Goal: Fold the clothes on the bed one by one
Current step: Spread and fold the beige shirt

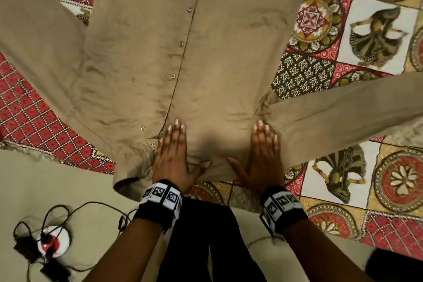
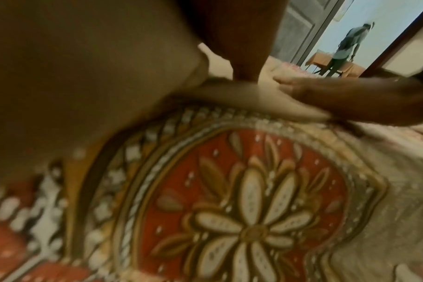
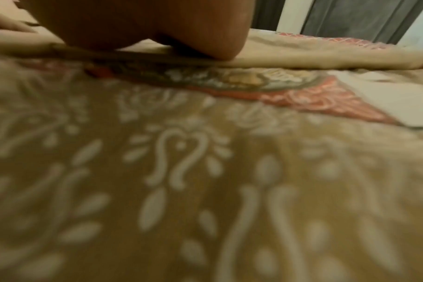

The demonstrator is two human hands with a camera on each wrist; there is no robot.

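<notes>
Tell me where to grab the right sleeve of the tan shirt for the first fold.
Probably at its far end: the right sleeve lies flat and straight, running out to the right over the bedspread. Come in from the right with the right hand, which now presses flat on the shirt beside the left hand.

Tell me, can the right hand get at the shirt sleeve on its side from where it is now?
Probably yes: the right hand lies flat on the shirt, right beside that sleeve, nothing between.
</notes>
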